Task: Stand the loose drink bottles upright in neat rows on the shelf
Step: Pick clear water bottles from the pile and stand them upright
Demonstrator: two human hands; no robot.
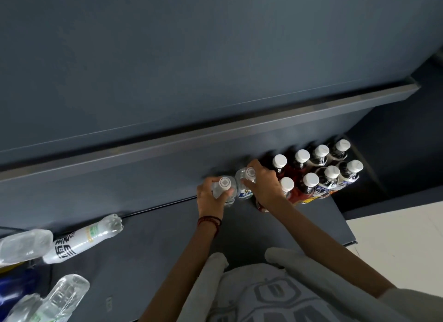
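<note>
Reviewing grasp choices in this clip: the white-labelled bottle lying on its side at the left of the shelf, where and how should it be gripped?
Judging from its pose, grip the white-labelled bottle around its straight labelled middle, coming down from above. It lies flat with its base end pointing right and its cap end hidden behind a clear bottle, so the neck is hard to reach.

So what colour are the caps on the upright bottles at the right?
White, on all eight upright bottles; head view.
</note>
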